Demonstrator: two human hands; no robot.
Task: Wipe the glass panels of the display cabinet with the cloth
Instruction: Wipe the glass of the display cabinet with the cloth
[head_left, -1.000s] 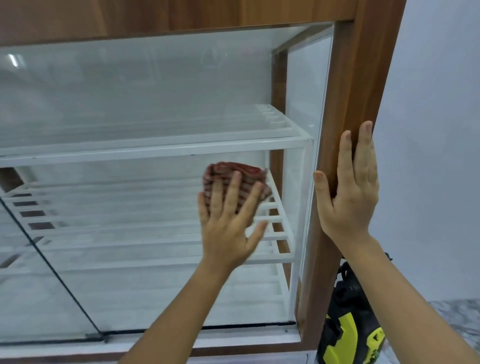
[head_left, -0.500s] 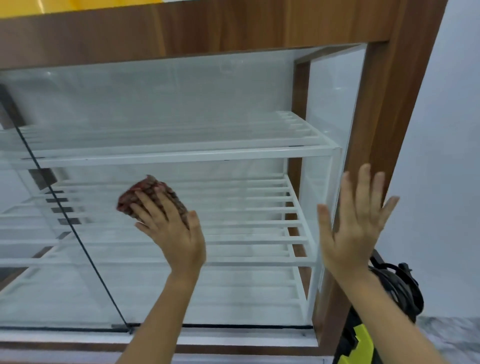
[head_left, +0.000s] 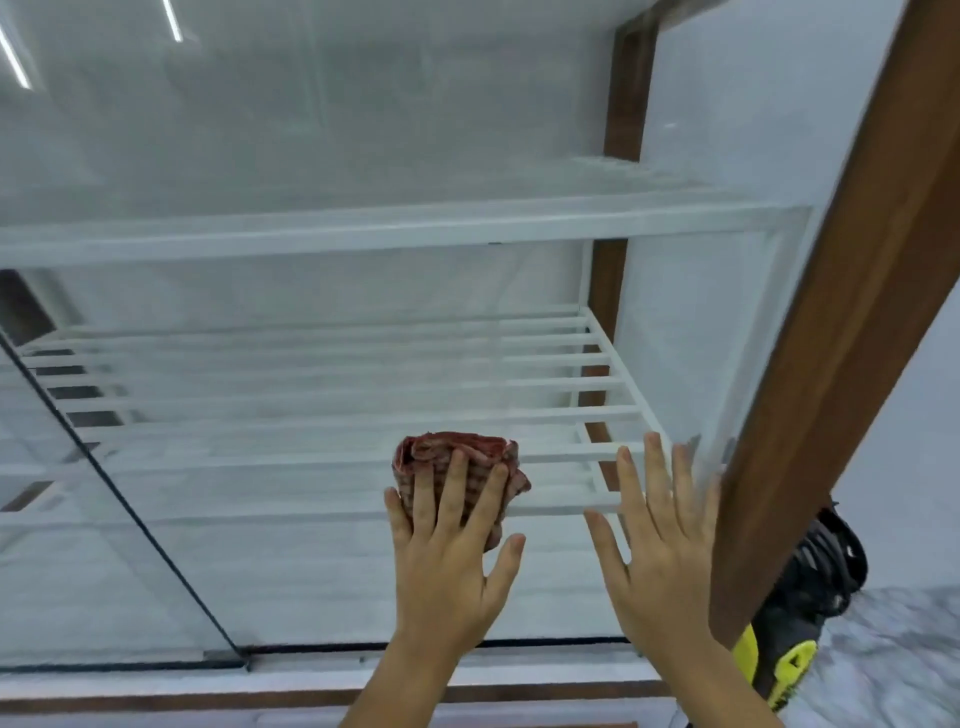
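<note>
We've got the left hand (head_left: 447, 566) flat, fingers straight, pressing the cloth (head_left: 462, 475) on the front glass panel (head_left: 311, 561); right hand (head_left: 660, 551) open, holding nothing, near the wood frame (head_left: 810, 395). Risk: bunched cloth slips out or smears. No readable writing

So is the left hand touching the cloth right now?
Touching. The head view shows the left hand with straight fingers spread flat over the folded red cloth, pressing it on the glass panel.
</note>
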